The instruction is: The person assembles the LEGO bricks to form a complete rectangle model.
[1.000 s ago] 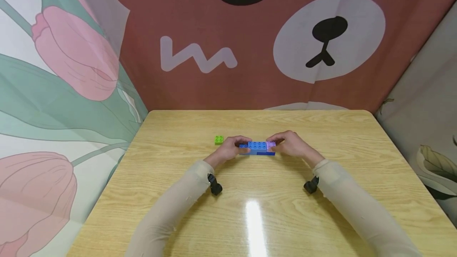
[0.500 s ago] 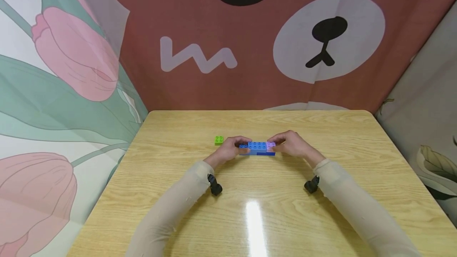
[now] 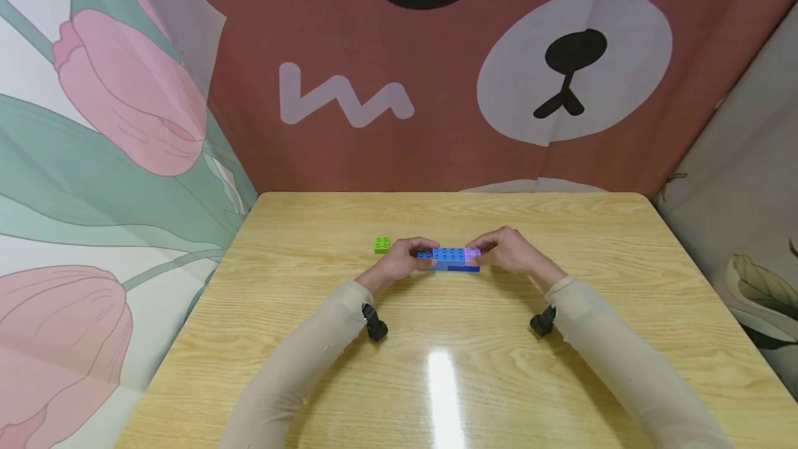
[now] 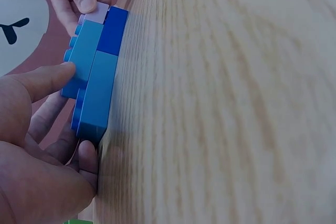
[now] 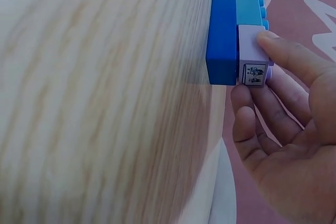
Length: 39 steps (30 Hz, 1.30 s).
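Note:
Two layers of toy building bricks rest on the table in front of me. Below are a light blue brick (image 4: 100, 95) and a dark blue brick (image 5: 222, 51), end to end. Above them sits a second light blue brick (image 3: 449, 256), with a small lilac brick (image 5: 253, 45) against its right end. A thin dark gap shows between the lilac brick and the dark blue one. My left hand (image 3: 399, 260) grips the upper light blue brick, thumb on its near side. With thumb and fingers my right hand (image 3: 511, 252) pinches the lilac brick, which carries a small printed picture on its end.
A bright green brick (image 3: 382, 245) with studs on top lies just left of my left hand. The wooden table (image 3: 530, 380) reaches back to a curtain (image 3: 349, 158) with a bear print. Small black cameras (image 3: 376, 324) are strapped at both wrists.

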Tool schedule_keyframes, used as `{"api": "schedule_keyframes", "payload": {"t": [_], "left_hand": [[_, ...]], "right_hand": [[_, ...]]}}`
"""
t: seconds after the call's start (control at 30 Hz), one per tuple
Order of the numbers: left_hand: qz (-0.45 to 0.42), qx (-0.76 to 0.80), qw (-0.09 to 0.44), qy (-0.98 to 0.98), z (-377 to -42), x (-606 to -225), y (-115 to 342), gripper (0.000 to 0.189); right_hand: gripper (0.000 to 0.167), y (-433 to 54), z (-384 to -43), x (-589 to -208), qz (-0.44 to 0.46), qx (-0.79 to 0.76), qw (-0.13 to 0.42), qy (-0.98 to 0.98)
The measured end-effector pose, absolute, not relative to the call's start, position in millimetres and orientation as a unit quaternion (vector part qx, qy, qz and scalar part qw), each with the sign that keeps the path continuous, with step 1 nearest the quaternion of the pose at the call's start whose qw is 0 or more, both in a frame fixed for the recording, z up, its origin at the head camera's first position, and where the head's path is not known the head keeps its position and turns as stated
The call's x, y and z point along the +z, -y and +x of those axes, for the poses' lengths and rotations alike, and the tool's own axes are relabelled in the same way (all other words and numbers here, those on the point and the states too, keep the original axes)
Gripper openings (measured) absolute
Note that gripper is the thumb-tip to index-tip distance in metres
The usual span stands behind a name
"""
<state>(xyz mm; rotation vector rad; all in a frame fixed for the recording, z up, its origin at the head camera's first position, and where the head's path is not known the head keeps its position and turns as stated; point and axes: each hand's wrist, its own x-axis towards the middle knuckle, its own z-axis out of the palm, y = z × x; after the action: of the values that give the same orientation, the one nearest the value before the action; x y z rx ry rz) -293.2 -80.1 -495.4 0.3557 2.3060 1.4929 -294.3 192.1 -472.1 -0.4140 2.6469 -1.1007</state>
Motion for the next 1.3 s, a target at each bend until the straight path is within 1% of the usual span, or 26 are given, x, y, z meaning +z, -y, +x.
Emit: {"api": "schedule_keyframes", "payload": {"t": [0.23,0.53,0.83,1.3], "left_hand": [[0.124,0.532,0.189,-0.816,-292.9,-492.9,80.1,0.034],[0.121,0.527,0.189,-0.820,-293.9,-493.9,80.3,0.036],[0.119,0.529,0.189,-0.819,-292.8,-492.3,79.4,0.035],[0.120,0.527,0.185,-0.821,-291.9,-492.9,78.6,0.034]], "right_hand": [[0.027,-192.4,-296.9,-475.0,-0.139,-0.387,0.128,-0.903],[0.023,-189.8,-293.7,-475.6,-0.155,-0.384,0.108,-0.904],[0.025,-191.9,-297.5,-475.3,-0.142,-0.389,0.128,-0.901],[0.026,-193.4,-295.3,-479.7,-0.143,-0.399,0.124,-0.897]]}}
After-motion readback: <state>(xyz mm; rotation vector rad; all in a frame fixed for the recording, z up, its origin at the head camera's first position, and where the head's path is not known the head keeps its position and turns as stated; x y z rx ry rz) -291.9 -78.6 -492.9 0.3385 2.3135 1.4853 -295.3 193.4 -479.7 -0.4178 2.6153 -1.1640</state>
